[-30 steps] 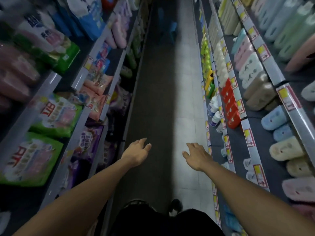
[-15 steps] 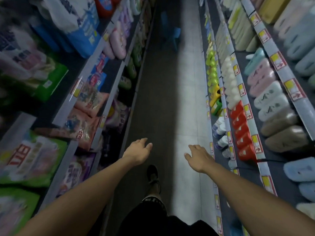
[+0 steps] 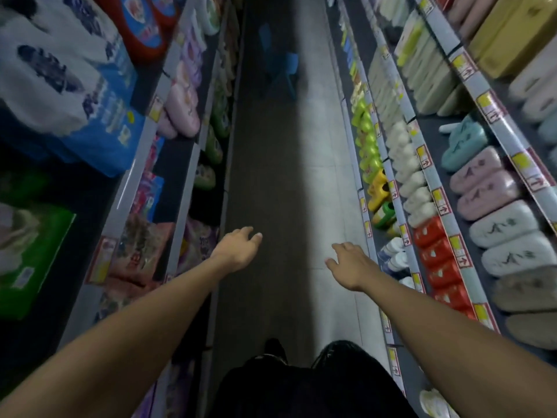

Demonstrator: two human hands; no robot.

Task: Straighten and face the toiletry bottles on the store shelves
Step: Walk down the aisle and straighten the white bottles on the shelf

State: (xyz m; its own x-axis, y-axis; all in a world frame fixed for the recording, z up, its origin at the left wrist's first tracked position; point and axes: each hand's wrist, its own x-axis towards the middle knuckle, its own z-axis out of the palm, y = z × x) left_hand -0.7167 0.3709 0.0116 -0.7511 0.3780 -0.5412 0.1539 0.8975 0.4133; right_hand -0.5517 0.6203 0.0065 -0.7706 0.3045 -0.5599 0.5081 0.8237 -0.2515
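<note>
Both my arms reach forward over a narrow store aisle. My left hand [image 3: 238, 248] hangs above the dark floor with relaxed fingers and holds nothing. My right hand [image 3: 349, 263] is likewise relaxed and free, just left of the right-hand shelves. Those shelves carry rows of toiletry bottles: red bottles [image 3: 438, 267], cream bottles [image 3: 407, 173], green bottles [image 3: 366, 140], small white bottles with dark caps [image 3: 394, 251], and pink, white and beige bottles [image 3: 497, 212] on a higher shelf. Neither hand touches a bottle.
The left shelves hold bagged goods: a blue-and-white bag [image 3: 75, 86], a green pack [image 3: 33, 251] and pink pouches [image 3: 141, 248]. A blue chair [image 3: 283, 70] stands far down the aisle. The tiled floor [image 3: 319, 182] runs between the shelf rails. My shoes show below.
I have walked forward along the aisle; shelves slid toward me and the red bottles now lie beside my right hand. Both hands stayed outstretched and free.
</note>
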